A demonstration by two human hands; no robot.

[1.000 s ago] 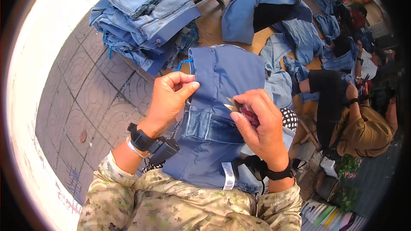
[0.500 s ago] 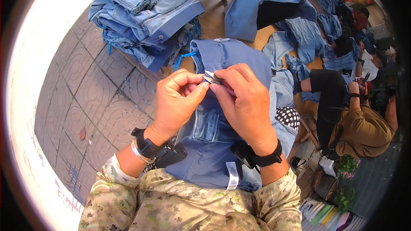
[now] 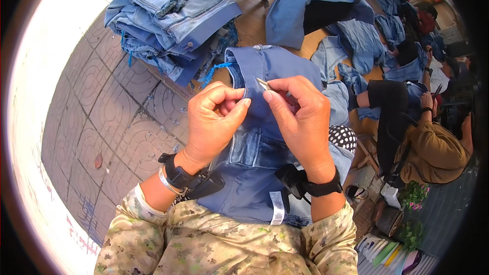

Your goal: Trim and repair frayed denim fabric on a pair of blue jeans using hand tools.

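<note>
Across my lap lies a pair of blue jeans [image 3: 288, 63], turned inside out around the waist, with a white label [image 3: 277, 208] near me. My left hand [image 3: 210, 117] is closed in a pinch at the waistband's edge; whether a thread is between the fingertips is too small to see. In my right hand [image 3: 301, 119] is a small pair of thread snips [image 3: 263, 84], metal tips pointing up and left, just right of the left fingertips and apart from them. The fingers hide most of the snips. A bright blue cord [image 3: 218, 68] hangs at the waistband's far left.
Folded jeans are stacked in a tall pile [image 3: 175, 15] at the far left. Patterned paving [image 3: 119, 117] stretches along my left, with thread scraps on it. More denim [image 3: 361, 46] covers the wooden surface at right, where co-workers sit, one in a brown top [image 3: 433, 153].
My right hand has drawn the snips slightly away to the right, their tips now angled further up. Before, the tips met the left fingertips; my left hand stays nearly still.
</note>
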